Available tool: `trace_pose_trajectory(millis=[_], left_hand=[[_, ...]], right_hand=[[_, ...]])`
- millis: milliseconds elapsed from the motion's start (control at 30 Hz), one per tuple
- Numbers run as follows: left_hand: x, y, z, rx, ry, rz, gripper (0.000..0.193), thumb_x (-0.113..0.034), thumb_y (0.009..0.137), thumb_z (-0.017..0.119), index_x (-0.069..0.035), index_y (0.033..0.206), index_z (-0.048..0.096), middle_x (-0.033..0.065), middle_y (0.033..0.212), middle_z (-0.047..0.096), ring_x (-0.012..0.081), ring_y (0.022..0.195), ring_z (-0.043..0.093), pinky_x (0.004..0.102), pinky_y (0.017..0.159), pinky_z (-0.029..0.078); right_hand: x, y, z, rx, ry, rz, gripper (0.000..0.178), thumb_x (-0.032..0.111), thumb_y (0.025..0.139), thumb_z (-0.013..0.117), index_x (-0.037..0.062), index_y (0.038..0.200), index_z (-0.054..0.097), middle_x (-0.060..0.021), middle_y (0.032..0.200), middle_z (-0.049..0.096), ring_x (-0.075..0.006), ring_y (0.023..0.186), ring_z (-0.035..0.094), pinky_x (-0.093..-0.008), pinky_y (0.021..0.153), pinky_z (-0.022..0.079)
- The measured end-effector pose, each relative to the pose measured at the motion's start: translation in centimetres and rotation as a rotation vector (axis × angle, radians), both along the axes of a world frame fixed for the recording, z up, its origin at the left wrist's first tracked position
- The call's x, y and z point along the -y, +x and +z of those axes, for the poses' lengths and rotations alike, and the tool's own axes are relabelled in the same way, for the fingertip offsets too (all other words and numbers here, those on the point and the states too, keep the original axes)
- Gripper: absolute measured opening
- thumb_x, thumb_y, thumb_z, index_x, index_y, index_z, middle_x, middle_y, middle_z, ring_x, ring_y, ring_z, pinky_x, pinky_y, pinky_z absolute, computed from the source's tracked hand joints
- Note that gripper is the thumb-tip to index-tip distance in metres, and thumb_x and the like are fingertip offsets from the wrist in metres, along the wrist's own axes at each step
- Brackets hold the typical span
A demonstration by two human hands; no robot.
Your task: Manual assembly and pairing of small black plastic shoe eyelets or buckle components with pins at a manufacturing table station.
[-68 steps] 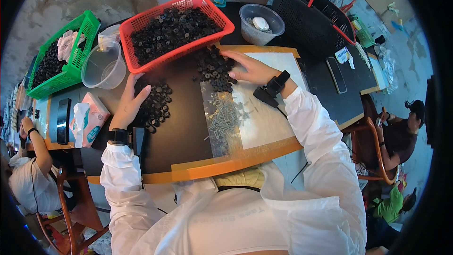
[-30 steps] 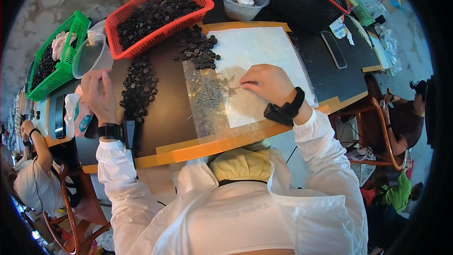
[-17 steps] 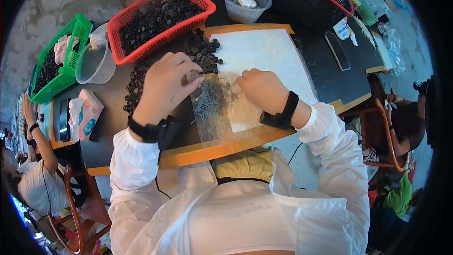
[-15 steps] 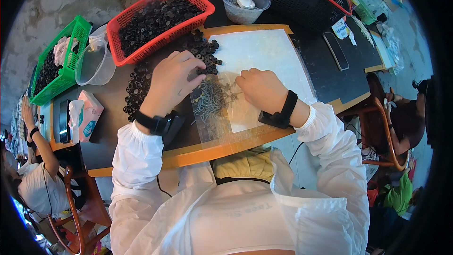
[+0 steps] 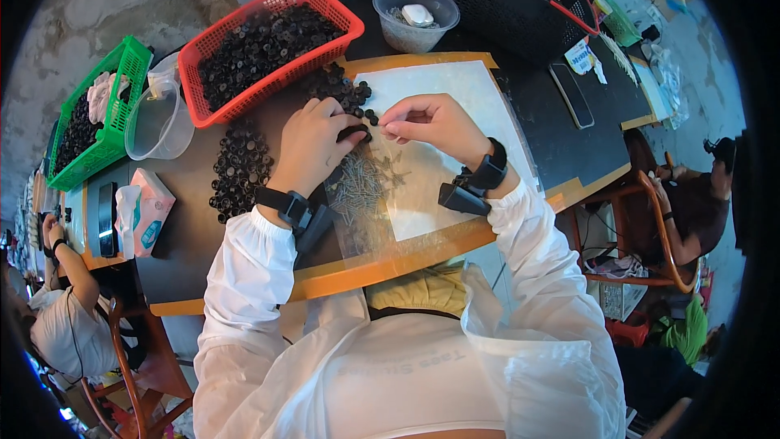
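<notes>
My left hand (image 5: 313,145) is closed, thumb and fingers pinched on a small black round part (image 5: 355,132). Just right of it, my right hand (image 5: 441,123) is raised over the white sheet (image 5: 463,187), thumb and forefinger pressed together. Whatever lies between those fingertips is too small to make out. Below the hands is a heap of small metal screws (image 5: 357,187). Black round parts (image 5: 348,91) are piled just beyond my left hand, and more black rings (image 5: 241,164) spread to its left on the table.
A red basket (image 5: 244,107) full of black parts stands at the back, with a green basket (image 5: 114,134) and clear tub (image 5: 158,126) to its left. A clear bowl (image 5: 416,32), black crate (image 5: 512,16), phone (image 5: 572,96) and tissue pack (image 5: 154,211) surround the work area. People sit on both sides.
My right hand has moved up and away from the screws, fingertips now close to the left hand's black part. The left hand has shifted slightly right and down; the whole view has shifted a little.
</notes>
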State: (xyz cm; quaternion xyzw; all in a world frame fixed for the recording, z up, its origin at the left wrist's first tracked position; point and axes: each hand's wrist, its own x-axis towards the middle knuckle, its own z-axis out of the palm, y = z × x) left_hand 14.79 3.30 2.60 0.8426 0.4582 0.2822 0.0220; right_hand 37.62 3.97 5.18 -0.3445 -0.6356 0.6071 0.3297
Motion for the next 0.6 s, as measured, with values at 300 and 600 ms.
trace_pose_trajectory(millis=[300,600], left_hand=[[-0.4,0.2,-0.7,0.123,-0.052,0.001,0.018,-0.020,0.073,0.076,-0.011,0.087,0.072,0.0031,0.083,0.058,0.0241,0.082,0.056,0.0366,0.071,0.047],[-0.3,0.2,-0.2,0.299,-0.018,-0.068,0.020,-0.019,0.070,0.079,-0.008,0.083,0.069,0.0031,0.083,0.065,0.0239,0.079,0.061,0.0351,0.072,0.047]], right_hand=[[-1.5,-2.0,-3.7,-0.001,0.030,-0.108,0.017,0.007,0.087,0.068,0.0011,0.103,0.070,-0.0030,0.096,0.069,-0.0076,0.085,0.063,-0.0220,0.078,0.050],[-1.1,-2.1,-3.9,0.078,0.172,-0.201,0.014,0.007,0.085,0.069,0.0019,0.099,0.072,-0.0067,0.096,0.070,-0.0108,0.082,0.066,-0.0239,0.075,0.052]])
